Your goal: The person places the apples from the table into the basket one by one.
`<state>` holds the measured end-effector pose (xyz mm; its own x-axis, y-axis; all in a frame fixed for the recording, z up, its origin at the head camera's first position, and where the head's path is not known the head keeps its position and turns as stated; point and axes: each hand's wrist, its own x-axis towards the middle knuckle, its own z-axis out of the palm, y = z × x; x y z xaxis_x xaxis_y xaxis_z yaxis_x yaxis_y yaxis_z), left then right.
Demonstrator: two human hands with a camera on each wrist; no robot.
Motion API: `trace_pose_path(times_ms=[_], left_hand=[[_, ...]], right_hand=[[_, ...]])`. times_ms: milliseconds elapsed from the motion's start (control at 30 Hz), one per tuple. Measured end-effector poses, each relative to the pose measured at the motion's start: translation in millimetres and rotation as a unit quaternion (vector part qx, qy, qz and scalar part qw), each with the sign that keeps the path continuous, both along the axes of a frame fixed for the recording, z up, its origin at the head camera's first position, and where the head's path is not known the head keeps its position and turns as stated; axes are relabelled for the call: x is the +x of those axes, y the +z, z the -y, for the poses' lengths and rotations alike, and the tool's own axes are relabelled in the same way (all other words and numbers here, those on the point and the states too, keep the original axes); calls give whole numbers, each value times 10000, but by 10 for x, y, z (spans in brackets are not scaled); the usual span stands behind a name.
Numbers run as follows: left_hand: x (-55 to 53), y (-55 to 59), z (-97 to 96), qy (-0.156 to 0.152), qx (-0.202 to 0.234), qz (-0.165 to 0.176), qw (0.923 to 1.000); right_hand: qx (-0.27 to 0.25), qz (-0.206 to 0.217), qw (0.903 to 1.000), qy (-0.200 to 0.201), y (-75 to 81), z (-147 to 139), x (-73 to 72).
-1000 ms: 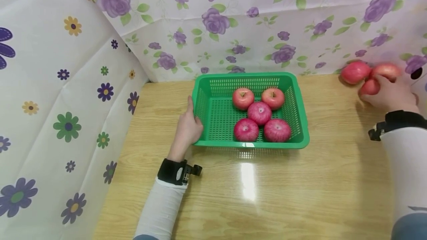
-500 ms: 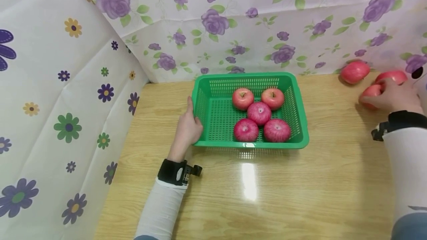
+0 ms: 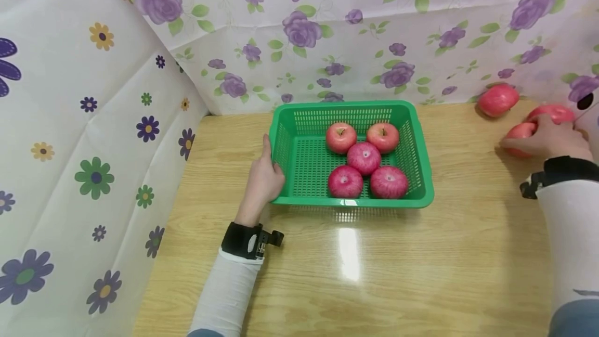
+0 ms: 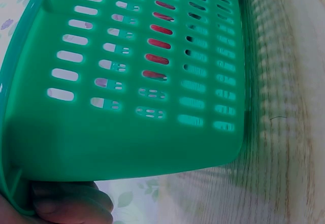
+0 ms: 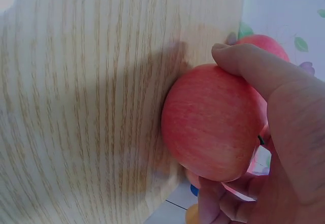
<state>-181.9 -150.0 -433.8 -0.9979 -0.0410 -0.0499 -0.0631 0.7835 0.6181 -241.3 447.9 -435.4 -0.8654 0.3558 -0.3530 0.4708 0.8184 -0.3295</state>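
My left hand (image 3: pixel 263 178) grips the left end of a green plastic basket (image 3: pixel 425 170), its thumb lying on the rim. In the left wrist view, curled fingers (image 4: pixel 76 203) show under the basket's rim. Several red apples (image 3: pixel 364 158) sit toward the basket's right side. At the far right of the table, my right hand (image 3: pixel 554 139) holds a red apple (image 5: pixel 213 125), thumb on one side and fingers curled round the other. This apple appears to rest on the table. Another apple (image 3: pixel 552 113) lies just behind the hand, partly hidden by it.
A further apple (image 3: pixel 498 100) lies by the back wall, left of the right hand. Flower-printed sheets (image 3: pixel 304 30) rise behind and to the left of the wooden table (image 3: pixel 398 264). Wood surface lies between the basket and the right-hand apples.
My right hand has shifted slightly right and toward me. The apple behind it has moved right and nearer, apart from the one by the wall. The left hand and basket stay put.
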Motion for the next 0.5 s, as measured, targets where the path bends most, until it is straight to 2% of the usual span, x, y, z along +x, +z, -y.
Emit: trace_pose_path(times_ms=[133, 267, 500], left_hand=[[0, 7, 0, 10, 15, -19, 10000], [2, 7, 4, 18, -17, -8, 10000], [-4, 6, 2, 11, -36, 7, 10000]], right_hand=[[197, 66, 9997, 92, -32, -33, -29], [128, 170, 9997, -112, -45, -41, -37], [119, 39, 9997, 194, -94, -87, -31]])
